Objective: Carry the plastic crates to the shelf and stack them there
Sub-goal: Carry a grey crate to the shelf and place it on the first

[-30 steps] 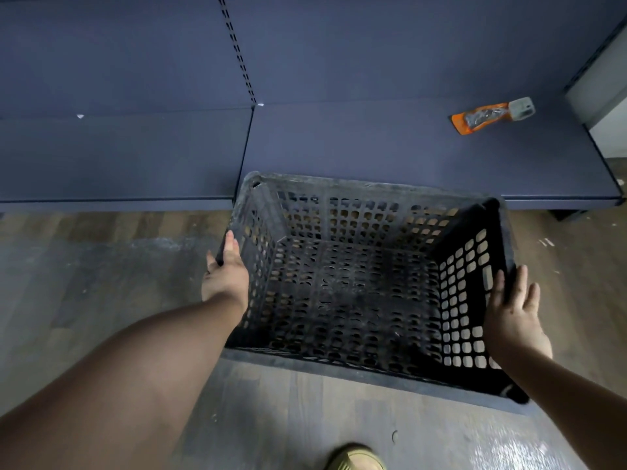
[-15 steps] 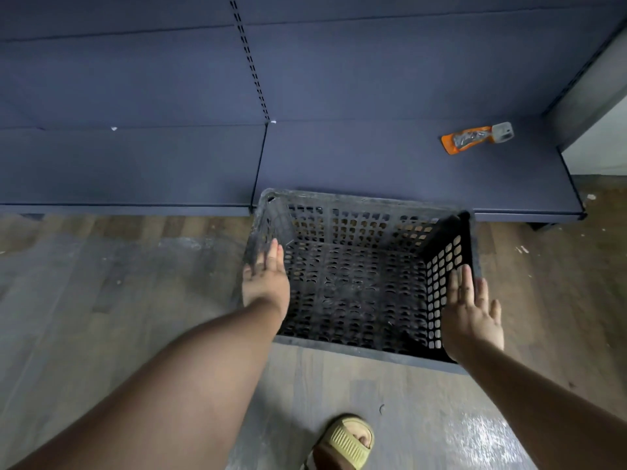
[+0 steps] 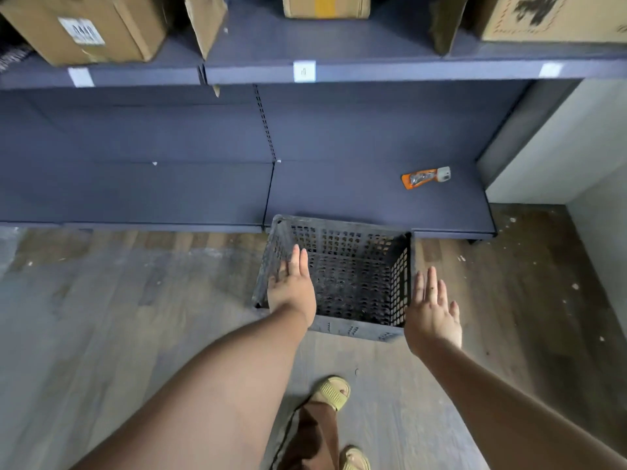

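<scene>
The dark perforated plastic crate (image 3: 356, 286) (empty, probably light and rigid) suits side-rim grips. The left hand (image 3: 291, 291) and right hand (image 3: 432, 313) flank it, fingers straight, holding nothing.

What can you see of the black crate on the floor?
The crate is dark, dusty perforated plastic, open-topped, empty, upright on the wooden floor, its far side at the front edge of the bottom shelf. An open left hand overlaps its left wall, an open right hand hangs beside its right wall; contact unclear.

One plastic crate (image 3: 356, 266); one left hand (image 3: 291, 293), one right hand (image 3: 432, 313); one orange packet (image 3: 422, 178) at two o'clock; two sandals (image 3: 330, 391).
</scene>
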